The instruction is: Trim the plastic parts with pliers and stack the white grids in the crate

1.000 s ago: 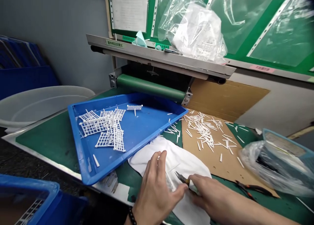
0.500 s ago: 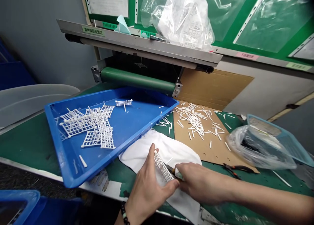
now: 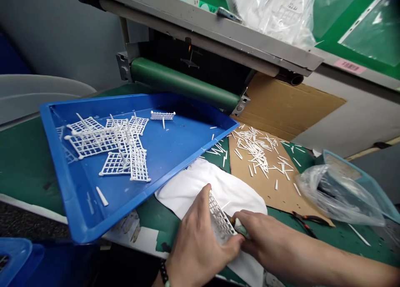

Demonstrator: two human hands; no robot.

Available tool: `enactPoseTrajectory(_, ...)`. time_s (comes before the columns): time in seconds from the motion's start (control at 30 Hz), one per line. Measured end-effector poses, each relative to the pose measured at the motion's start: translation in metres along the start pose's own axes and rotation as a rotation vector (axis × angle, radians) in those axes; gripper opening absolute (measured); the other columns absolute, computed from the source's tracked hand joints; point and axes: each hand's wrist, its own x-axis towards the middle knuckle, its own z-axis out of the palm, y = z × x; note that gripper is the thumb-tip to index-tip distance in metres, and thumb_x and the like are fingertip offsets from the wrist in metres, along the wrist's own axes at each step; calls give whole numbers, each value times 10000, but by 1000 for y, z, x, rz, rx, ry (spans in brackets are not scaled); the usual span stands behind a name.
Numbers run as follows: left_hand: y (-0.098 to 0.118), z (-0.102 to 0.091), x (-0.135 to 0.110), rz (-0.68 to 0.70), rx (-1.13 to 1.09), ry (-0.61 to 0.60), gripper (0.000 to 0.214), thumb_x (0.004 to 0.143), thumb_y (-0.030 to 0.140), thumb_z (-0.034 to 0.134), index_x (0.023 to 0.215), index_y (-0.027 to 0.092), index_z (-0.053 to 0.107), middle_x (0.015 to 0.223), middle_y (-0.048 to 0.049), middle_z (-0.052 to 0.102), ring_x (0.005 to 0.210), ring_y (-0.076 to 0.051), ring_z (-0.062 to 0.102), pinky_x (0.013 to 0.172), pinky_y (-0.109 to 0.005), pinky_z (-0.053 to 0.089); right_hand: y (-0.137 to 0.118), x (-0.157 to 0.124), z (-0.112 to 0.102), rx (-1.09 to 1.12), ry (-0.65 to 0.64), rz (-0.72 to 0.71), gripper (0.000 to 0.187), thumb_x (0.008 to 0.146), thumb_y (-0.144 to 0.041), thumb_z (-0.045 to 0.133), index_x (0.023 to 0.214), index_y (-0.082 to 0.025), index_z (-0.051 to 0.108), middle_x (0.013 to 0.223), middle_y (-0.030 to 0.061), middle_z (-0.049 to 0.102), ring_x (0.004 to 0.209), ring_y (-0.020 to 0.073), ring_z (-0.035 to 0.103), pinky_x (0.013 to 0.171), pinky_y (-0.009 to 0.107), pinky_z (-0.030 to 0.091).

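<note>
- A blue plastic tray (image 3: pixel 78 220) is used as the marker for every place below.
- A white plastic grid (image 3: pixel 220 220) is held just past the tray's near right edge, above a white cloth (image 3: pixel 206 187) that lies against that edge.
- The grid is firmly grasped by the left hand (image 3: pixel 203 245), between the thumb and the fingers, and it is tipped up on its side.
- Small side cutters (image 3: pixel 229 218) are clenched in the right hand (image 3: pixel 268 245), and only their tips and part of a pale green handle can be seen.
- The tips are right beside the grid's edge, but it cannot be told if they are biting on it.
- The step in hand seems to be the snipping of small pegs off the grid.
- The next move seems to call for the tips to be set on a peg and squeezed, with the grid held steady.
- More white grids (image 3: pixel 106 145) are piled inside the tray.
- Loose white pegs (image 3: pixel 259 153) are heaped on a brown cardboard sheet (image 3: pixel 300 199) to the right of the tray.
- Red and black pliers (image 3: pixel 309 220) lie farther right of the tray, near a clear plastic bag (image 3: pixel 337 195).
</note>
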Motion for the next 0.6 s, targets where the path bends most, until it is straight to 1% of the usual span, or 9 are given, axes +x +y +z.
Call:
enactPoseTrajectory(0.13,0,3,-1,7,0,13,965,682,384,659,1473,136,164,1475,-168,382,1347,-304,387,1087,-446,391,-1,0,2,4,-10,20,130,860,-226,474,963,-184,542,968,93,616,905,249,578,787,337,396)
enactPoseTrajectory(0.33,0,4,0,10,-20,4,981,671,413,656,1477,120,179,1474,-192,376,1331,-359,395,1074,-474,397,1,2,11,24,25,23,148,822,-172,449,945,-175,531,947,100,621,883,253,584,765,341,407)
enactPoseTrajectory(0.5,-5,10,-1,3,-22,-22,1088,648,445,684,1511,153,89,1501,-171,338,1330,-383,390,1070,-479,398,3,6,16,120,52,-39,197,784,-184,456,958,-192,548,957,94,625,880,238,584,765,309,427)
enactPoseTrajectory(0.6,-8,17,-4,-40,-14,-1,1134,632,461,718,1520,178,73,1509,-145,335,1313,-394,411,1064,-464,412,11,12,24,140,77,-34,219,751,-197,484,950,-205,574,932,85,621,855,240,584,761,297,439)
